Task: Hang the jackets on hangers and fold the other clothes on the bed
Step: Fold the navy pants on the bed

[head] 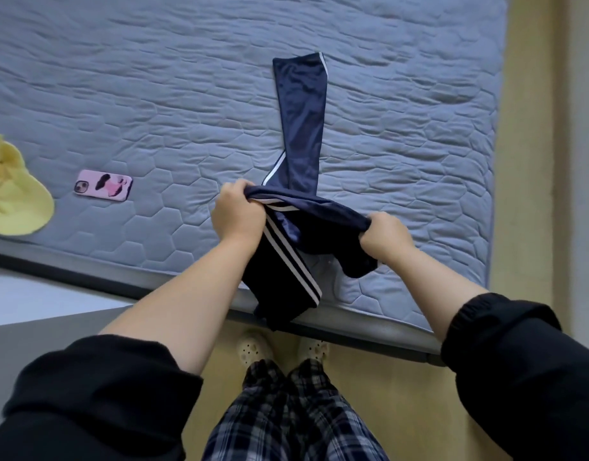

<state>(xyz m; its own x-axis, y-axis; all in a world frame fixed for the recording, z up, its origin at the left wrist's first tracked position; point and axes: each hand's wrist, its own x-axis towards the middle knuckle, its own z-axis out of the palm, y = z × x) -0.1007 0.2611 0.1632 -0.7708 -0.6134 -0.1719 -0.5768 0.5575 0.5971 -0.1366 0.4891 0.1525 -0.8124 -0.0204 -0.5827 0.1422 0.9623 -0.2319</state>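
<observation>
Left hand [237, 217] and right hand [384, 235] each grip navy white-striped track trousers [301, 128] at centre frame — one leg stretches up the grey quilted bed [153, 78].

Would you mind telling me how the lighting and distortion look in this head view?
Head view: soft, even light, no glare; faint shadow under the navy striped track pants; the grey quilted mattress edge tilts and bows from the wide-angle lens; both hands look sharp.

Both forearms reach forward, bare from pushed-up black sleeves. The left hand [237, 217] is clenched in a fist, knuckles up. The right hand [384, 235] is likewise clenched, seemingly slightly lower; its fingertips are hidden.
</observation>
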